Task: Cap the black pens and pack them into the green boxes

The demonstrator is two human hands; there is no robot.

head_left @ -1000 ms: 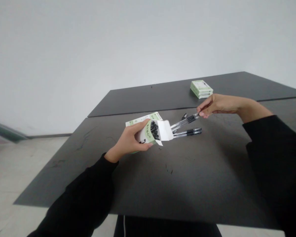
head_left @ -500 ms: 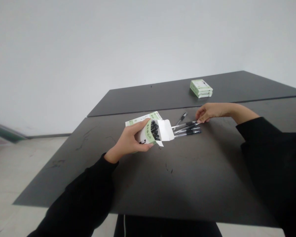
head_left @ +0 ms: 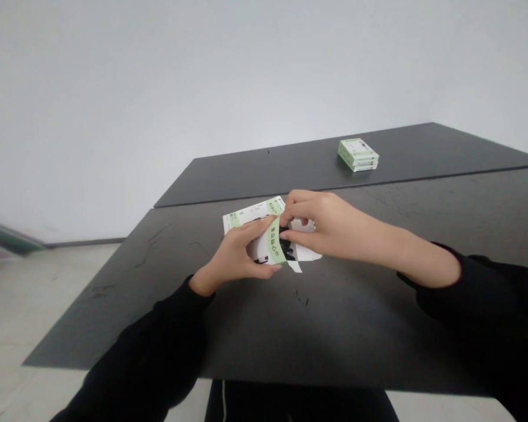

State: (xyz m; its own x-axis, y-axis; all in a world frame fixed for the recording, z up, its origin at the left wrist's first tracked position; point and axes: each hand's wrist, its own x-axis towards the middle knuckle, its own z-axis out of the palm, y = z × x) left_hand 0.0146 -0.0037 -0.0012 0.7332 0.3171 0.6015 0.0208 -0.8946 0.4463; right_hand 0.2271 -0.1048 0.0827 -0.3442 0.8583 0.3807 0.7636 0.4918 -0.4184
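Green-and-white open box [head_left: 274, 240] clasped in left hand [head_left: 234, 253], curled right hand [head_left: 328, 223] partly obscuring pens [head_left: 288, 251], its grip unclear, second box [head_left: 237, 219] behind, one stack [head_left: 358, 156] beyond.

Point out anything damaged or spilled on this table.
Dark marks stand out on the plain tabletop, on the near side of the open box; scratches or stains, I cannot tell. Nothing looks spilled.

The right hand [head_left: 324, 221] hides part of the pens [head_left: 286, 246] at its fingertips; its grip is unclear. The left hand [head_left: 239, 249] covers part of the box [head_left: 273, 239].
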